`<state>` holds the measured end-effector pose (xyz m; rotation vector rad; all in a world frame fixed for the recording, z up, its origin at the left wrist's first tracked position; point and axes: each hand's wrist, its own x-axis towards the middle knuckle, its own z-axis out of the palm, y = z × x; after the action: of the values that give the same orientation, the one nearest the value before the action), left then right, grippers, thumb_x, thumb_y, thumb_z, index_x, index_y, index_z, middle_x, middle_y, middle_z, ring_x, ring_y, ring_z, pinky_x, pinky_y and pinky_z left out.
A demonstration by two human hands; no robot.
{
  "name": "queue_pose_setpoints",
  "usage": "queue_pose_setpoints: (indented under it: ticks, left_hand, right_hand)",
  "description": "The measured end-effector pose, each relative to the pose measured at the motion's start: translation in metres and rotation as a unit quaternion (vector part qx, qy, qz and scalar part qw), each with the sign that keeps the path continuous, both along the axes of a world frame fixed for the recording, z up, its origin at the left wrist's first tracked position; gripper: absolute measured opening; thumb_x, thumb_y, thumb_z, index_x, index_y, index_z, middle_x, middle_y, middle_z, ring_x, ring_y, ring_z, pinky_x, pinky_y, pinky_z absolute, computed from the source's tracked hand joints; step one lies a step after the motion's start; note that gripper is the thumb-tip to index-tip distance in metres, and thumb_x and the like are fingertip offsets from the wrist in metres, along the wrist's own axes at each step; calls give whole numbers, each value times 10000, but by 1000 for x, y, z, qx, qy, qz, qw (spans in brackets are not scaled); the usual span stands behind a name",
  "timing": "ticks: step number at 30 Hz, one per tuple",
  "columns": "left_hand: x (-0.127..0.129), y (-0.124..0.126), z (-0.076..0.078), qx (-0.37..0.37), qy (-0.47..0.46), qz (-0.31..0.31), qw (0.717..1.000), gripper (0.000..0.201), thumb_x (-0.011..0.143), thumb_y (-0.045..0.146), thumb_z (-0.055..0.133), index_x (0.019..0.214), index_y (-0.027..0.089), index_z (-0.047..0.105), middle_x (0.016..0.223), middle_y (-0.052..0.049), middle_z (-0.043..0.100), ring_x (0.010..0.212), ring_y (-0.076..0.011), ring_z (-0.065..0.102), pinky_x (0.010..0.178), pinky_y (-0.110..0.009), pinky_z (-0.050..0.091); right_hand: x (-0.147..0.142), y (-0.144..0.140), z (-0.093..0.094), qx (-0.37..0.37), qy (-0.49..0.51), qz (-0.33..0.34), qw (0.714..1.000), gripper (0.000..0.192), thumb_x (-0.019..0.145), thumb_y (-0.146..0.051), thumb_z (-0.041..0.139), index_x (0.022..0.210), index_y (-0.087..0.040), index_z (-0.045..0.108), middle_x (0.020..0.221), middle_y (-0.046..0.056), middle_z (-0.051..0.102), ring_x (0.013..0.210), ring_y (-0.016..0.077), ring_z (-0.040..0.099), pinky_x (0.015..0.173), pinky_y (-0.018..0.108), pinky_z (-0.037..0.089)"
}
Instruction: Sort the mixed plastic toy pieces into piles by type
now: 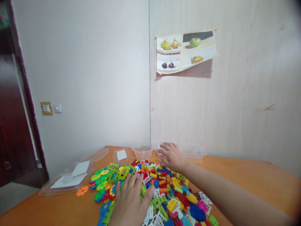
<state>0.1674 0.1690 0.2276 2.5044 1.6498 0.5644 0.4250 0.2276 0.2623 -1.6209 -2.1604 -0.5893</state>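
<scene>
Plastic pieces (168, 179) beneath the splayed left hand (130, 199) — right hand (172, 157) outstretched beyond, loosely spread.

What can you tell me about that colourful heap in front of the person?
The heap is a loose jumble of small toy pieces, apparently plastic, spread on the orange-brown table. Flat notched discs, many of them green, gather at its left; bricks in red, blue, yellow and orange mix with white lattice pieces elsewhere. The left hand, fingers spread, covers part of its near side; whether it presses down is hidden. The bottom of the picture cuts it off.
</scene>
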Motion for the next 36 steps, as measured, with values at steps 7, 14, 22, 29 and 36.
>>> queue_pose_setpoints:
  ticks: [7,14,22,29,36]
  left_hand:
    - [0,-5,5,-10,-8,-10,1000,776,886,728,239,1460,260,468,1553,-59,373,1465,-352,252,1172,-635,100]
    - [-3,-12,12,-16,-19,-41,999,721,896,695,278,1414,256,522,1510,-77,453,1440,-357,290,1167,-604,149]
    - [-6,-13,15,32,-38,-76,996,356,843,438,512,1114,255,654,1169,-80,638,1137,-293,531,1014,-459,360]
    - [-9,-3,11,54,-43,-61,996,258,783,272,530,1018,253,636,1090,-60,640,1057,-260,556,886,-367,393]
    - [-13,7,7,73,-76,-67,992,201,852,221,488,962,246,654,991,-50,664,992,-236,586,832,-336,402]
  right_hand:
    - [-59,39,0,-92,-1,51,994,459,952,-463,427,1361,-306,564,1452,67,527,1415,333,307,1135,620,120]
    - [-62,40,12,-115,67,27,991,474,998,-427,303,1224,-216,663,1286,121,645,1281,291,481,1095,488,287]
    - [-62,-16,-7,-228,146,47,962,473,908,-564,481,1210,-257,675,1079,72,738,964,242,674,798,313,487]
    - [-49,-75,-2,-255,240,63,935,323,836,-319,608,1148,-272,680,1031,0,724,894,180,664,762,269,504]
    - [-40,-157,0,-191,207,150,948,333,816,-245,630,1145,-282,670,1073,30,688,1000,217,603,910,361,469]
